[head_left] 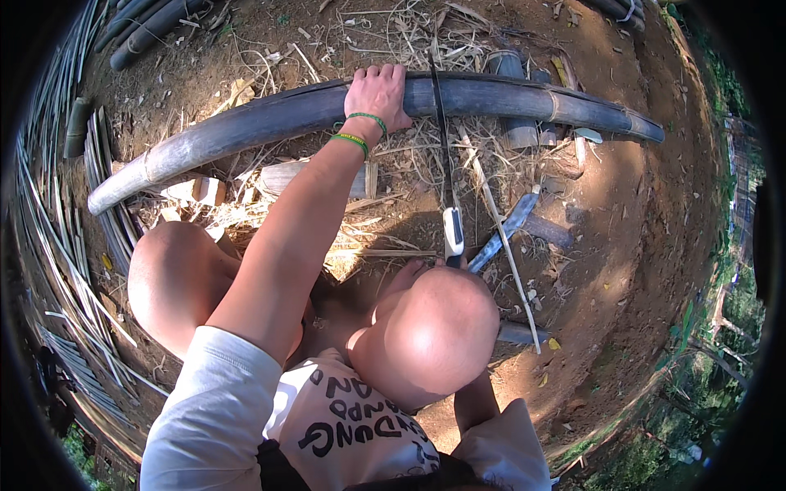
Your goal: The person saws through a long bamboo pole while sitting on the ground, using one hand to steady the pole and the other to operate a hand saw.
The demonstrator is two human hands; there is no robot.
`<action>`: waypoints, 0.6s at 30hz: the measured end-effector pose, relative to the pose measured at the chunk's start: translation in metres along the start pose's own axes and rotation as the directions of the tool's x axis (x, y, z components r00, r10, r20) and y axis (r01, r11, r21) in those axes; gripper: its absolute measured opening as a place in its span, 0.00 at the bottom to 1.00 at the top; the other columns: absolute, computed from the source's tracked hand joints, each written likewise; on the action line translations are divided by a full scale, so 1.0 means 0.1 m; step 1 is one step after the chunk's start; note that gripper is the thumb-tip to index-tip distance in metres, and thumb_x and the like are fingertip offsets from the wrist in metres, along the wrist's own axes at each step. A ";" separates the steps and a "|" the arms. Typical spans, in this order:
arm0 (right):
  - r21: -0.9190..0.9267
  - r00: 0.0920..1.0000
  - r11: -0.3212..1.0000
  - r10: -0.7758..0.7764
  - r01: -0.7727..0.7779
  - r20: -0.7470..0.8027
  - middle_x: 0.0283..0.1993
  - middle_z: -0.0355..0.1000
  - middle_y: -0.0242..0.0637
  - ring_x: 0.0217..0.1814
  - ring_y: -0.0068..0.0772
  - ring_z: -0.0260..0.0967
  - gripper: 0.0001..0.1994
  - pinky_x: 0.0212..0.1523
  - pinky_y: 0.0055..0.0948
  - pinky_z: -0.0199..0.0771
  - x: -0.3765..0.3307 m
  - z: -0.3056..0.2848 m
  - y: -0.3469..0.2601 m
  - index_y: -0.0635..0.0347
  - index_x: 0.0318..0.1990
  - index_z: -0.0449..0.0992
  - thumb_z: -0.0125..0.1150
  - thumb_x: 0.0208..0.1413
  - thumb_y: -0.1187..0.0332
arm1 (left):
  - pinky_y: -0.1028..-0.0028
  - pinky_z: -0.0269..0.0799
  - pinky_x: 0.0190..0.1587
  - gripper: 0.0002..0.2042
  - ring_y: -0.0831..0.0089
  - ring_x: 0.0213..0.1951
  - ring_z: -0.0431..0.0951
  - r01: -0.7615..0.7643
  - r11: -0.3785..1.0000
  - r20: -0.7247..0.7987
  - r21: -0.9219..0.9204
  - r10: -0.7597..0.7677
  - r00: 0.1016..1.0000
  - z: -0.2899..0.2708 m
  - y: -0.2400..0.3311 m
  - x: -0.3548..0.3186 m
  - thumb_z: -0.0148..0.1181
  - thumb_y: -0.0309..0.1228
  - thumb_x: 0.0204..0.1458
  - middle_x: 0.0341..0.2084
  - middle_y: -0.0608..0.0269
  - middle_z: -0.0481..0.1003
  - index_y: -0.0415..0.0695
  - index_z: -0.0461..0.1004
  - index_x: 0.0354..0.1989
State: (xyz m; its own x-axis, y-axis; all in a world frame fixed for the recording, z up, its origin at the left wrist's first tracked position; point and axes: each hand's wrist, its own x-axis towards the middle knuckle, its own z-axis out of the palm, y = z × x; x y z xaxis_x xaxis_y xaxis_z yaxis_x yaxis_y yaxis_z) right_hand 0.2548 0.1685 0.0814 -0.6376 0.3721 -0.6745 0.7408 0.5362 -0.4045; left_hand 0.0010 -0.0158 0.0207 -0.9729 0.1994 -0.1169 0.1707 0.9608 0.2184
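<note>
A long dark bamboo pole (pixel 270 117) lies crosswise in front of me, curved by the lens. My left hand (pixel 378 96) presses on top of it, fingers wrapped over the far side. Just right of that hand, the thin dark blade of a hand saw (pixel 444 155) crosses the pole. Its white and black handle (pixel 453 227) points back toward my right knee. Most of my right hand (pixel 463 263) is hidden behind that knee, where it grips the handle's lower end. Whether the blade has cut into the bamboo cannot be made out.
Short bamboo pieces (pixel 522 131) lie under the pole at right, and a cut block (pixel 282 178) sits nearer me. A flat shiny blade (pixel 506 231) and a thin stick (pixel 499 225) lie right of the saw. Long split strips (pixel 61 245) cover the far left; shavings litter the soil.
</note>
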 end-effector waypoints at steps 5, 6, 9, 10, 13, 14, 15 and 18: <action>0.023 0.912 0.917 -0.394 0.399 -0.112 0.36 0.78 0.56 0.42 0.63 0.79 0.22 0.44 0.53 0.74 0.96 0.26 -0.23 0.64 0.51 0.74 0.55 0.71 0.50 | 0.59 0.71 0.63 0.42 0.57 0.60 0.77 -0.035 0.999 -0.081 0.002 0.035 0.996 0.09 -0.06 0.05 0.81 0.53 0.34 0.54 0.57 0.77 0.44 0.70 0.57; 0.023 0.903 0.909 -0.411 0.417 -0.126 0.36 0.79 0.57 0.43 0.65 0.78 0.21 0.45 0.55 0.73 0.95 0.26 -0.27 0.63 0.51 0.74 0.56 0.71 0.50 | 0.59 0.72 0.63 0.43 0.57 0.60 0.77 -0.030 1.000 -0.050 -0.001 0.030 0.998 0.07 -0.06 0.05 0.81 0.53 0.34 0.54 0.57 0.77 0.44 0.70 0.58; 0.029 0.902 0.907 -0.415 0.421 -0.119 0.39 0.79 0.60 0.46 0.69 0.78 0.21 0.46 0.57 0.73 0.86 0.22 -0.31 0.61 0.51 0.73 0.57 0.70 0.50 | 0.59 0.72 0.63 0.43 0.57 0.60 0.77 -0.008 1.000 -0.007 0.011 0.008 1.000 0.03 -0.07 0.02 0.81 0.53 0.34 0.55 0.58 0.77 0.44 0.70 0.58; -0.026 0.943 0.950 -0.312 0.311 -0.119 0.40 0.79 0.60 0.47 0.70 0.77 0.21 0.47 0.58 0.73 0.63 0.10 -0.18 0.61 0.51 0.73 0.57 0.70 0.50 | 0.59 0.72 0.63 0.43 0.57 0.60 0.77 -0.029 1.000 -0.031 -0.013 0.028 0.999 0.06 0.00 0.04 0.81 0.53 0.34 0.55 0.58 0.77 0.44 0.70 0.58; -0.107 0.996 0.992 -0.074 0.068 -0.051 0.40 0.79 0.61 0.48 0.70 0.77 0.21 0.47 0.58 0.73 0.18 0.09 0.22 0.61 0.51 0.73 0.57 0.70 0.49 | 0.58 0.70 0.65 0.43 0.57 0.62 0.75 -0.012 1.000 -0.003 -0.017 0.012 1.000 -0.01 -0.05 0.04 0.81 0.51 0.35 0.57 0.57 0.76 0.44 0.69 0.60; -0.100 0.998 0.994 -0.036 0.032 -0.041 0.40 0.79 0.60 0.47 0.70 0.77 0.21 0.47 0.57 0.73 0.09 0.06 0.30 0.62 0.51 0.73 0.56 0.71 0.49 | 0.58 0.69 0.67 0.43 0.57 0.63 0.74 -0.012 0.999 0.032 -0.031 0.013 0.999 -0.02 -0.02 0.03 0.80 0.50 0.36 0.58 0.57 0.76 0.44 0.68 0.60; -0.074 0.999 0.997 -0.017 0.015 -0.027 0.40 0.79 0.60 0.47 0.70 0.77 0.21 0.47 0.57 0.73 0.02 0.05 0.31 0.62 0.51 0.73 0.56 0.71 0.50 | 0.58 0.69 0.67 0.43 0.57 0.63 0.74 -0.004 1.000 0.025 -0.022 0.004 1.000 -0.01 -0.02 0.02 0.81 0.50 0.36 0.58 0.57 0.76 0.44 0.68 0.60; -0.031 0.998 0.998 -0.058 0.057 -0.026 0.38 0.78 0.60 0.45 0.69 0.77 0.21 0.46 0.56 0.73 0.07 0.01 0.21 0.64 0.50 0.74 0.56 0.71 0.50 | 0.58 0.69 0.66 0.43 0.57 0.63 0.75 -0.002 1.000 -0.001 -0.008 0.002 1.000 0.03 -0.01 -0.01 0.81 0.51 0.36 0.57 0.57 0.76 0.44 0.69 0.60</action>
State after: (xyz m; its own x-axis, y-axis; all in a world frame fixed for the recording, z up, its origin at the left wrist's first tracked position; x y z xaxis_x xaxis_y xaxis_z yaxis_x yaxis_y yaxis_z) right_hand 0.2660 0.1813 0.0681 -0.6849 0.3598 -0.6336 0.6961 0.5799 -0.4232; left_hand 0.0021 -0.0163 0.0178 -0.9728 0.2008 -0.1158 0.1710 0.9590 0.2261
